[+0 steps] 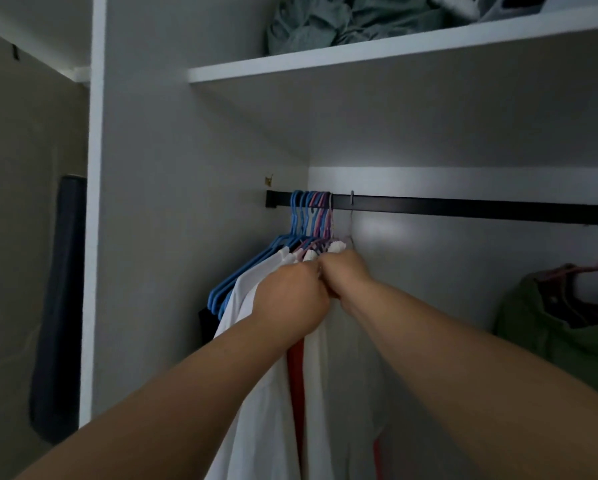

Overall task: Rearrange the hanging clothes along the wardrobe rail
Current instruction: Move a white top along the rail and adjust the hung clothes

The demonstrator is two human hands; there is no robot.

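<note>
Both hands (320, 282) grip white garments (256, 393); shelf (359, 60) holds bundles (311, 29).

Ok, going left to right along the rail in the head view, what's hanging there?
Blue hangers → pink and purple hangers → lone pale hook → bare stretch of rail → green garment on pink hangers at the far right.

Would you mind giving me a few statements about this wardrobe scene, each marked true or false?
1. The blue hangers are bunched at the left end of the rail. True.
2. Both hands, the left hand and the right hand, are at the white garments. True.
3. The rail is white. False: it is black.
4. The shelf above holds nothing. False: bundled grey-green fabric lies on it.
5. A green garment hangs at the far right. True.
</note>
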